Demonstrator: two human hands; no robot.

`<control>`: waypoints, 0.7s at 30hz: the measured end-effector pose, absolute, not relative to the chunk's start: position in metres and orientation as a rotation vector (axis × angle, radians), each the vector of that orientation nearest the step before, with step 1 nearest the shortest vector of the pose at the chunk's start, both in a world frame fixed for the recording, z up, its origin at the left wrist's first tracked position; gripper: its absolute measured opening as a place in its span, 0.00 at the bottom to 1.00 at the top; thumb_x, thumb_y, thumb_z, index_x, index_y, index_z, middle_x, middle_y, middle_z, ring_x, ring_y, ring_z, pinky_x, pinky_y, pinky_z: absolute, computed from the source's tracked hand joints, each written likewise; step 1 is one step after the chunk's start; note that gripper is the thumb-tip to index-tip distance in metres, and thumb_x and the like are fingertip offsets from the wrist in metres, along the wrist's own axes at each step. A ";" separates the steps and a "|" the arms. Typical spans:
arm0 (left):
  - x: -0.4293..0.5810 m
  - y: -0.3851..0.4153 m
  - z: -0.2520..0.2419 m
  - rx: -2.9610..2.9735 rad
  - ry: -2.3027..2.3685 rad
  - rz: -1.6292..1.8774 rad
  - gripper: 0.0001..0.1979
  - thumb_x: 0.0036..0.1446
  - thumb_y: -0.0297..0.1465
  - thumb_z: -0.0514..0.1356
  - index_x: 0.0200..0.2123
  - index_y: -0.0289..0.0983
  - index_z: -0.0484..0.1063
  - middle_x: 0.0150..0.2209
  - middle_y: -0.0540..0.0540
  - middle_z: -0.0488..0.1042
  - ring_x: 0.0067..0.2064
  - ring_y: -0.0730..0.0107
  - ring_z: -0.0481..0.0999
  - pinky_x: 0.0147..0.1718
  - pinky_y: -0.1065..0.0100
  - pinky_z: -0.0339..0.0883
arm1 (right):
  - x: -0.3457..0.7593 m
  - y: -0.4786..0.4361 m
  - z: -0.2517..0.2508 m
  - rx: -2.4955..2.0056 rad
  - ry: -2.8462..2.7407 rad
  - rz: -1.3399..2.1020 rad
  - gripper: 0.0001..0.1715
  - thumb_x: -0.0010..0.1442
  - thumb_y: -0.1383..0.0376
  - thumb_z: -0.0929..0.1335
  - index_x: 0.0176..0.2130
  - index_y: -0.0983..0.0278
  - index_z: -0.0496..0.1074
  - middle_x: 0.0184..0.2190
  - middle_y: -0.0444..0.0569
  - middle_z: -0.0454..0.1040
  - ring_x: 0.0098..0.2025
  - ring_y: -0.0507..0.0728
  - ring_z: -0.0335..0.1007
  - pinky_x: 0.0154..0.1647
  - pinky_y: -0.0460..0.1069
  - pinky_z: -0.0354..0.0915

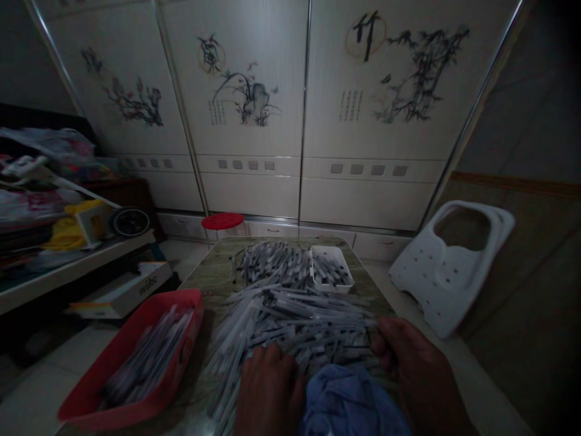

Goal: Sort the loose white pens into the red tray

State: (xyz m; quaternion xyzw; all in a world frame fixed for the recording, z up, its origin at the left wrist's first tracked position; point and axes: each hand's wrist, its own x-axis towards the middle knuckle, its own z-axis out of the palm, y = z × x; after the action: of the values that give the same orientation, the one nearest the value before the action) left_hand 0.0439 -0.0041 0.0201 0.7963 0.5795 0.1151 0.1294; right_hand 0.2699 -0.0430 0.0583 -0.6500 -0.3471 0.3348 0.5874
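Note:
A large heap of thin, translucent pen tubes (290, 315) covers the near middle of the table. My left hand (270, 387) rests at its front edge with the fingers curled in; whatever they may hold is hidden. At the heap's right side my right hand (408, 357) is closed, thumb and forefinger pinched at the end of a thin pale tube. A crumpled blue cloth (349, 402) lies between my hands. Behind the heap is a second pile of shorter grey pen parts (275, 261), some with dark ends. The picture is dim, so fine detail is lost.
On the left, a red plastic basket (188, 357) holds more long tubes. A white tray (338, 287) with grey pen parts sits at the table's far right. Beyond stand a red round stool (222, 220) and a folded white plastic seat (440, 272). A cluttered bench (77, 269) is at left.

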 end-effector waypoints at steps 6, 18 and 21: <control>0.041 -0.001 0.014 2.290 1.688 0.368 0.07 0.59 0.29 0.58 0.35 0.41 0.78 0.41 0.43 0.76 0.47 0.53 0.72 0.44 0.58 0.58 | 0.276 -0.045 0.055 -1.485 -0.784 0.823 0.22 0.65 0.45 0.67 0.32 0.60 0.72 0.24 0.40 0.71 0.24 0.51 0.61 0.24 0.45 0.58; 0.015 -0.001 0.034 1.862 1.307 0.740 0.13 0.68 0.41 0.52 0.40 0.40 0.71 0.39 0.44 0.79 0.41 0.59 0.77 0.41 0.64 0.66 | 0.258 -0.046 0.069 -1.552 -0.958 0.738 0.24 0.63 0.47 0.66 0.25 0.60 0.69 0.18 0.39 0.67 0.21 0.51 0.59 0.22 0.46 0.56; 0.013 -0.001 0.033 1.835 1.238 0.837 0.14 0.67 0.43 0.54 0.38 0.39 0.72 0.37 0.44 0.78 0.39 0.60 0.76 0.40 0.65 0.67 | 0.255 -0.045 0.068 -1.578 -0.970 0.712 0.24 0.62 0.46 0.66 0.25 0.60 0.70 0.18 0.40 0.67 0.21 0.51 0.59 0.22 0.46 0.56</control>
State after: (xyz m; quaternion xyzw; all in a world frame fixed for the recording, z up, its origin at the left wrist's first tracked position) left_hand 0.0130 -0.0008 0.0330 0.7178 0.4843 0.3275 0.3780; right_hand 0.2546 -0.0447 0.0685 -0.6658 -0.4092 0.3005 0.5468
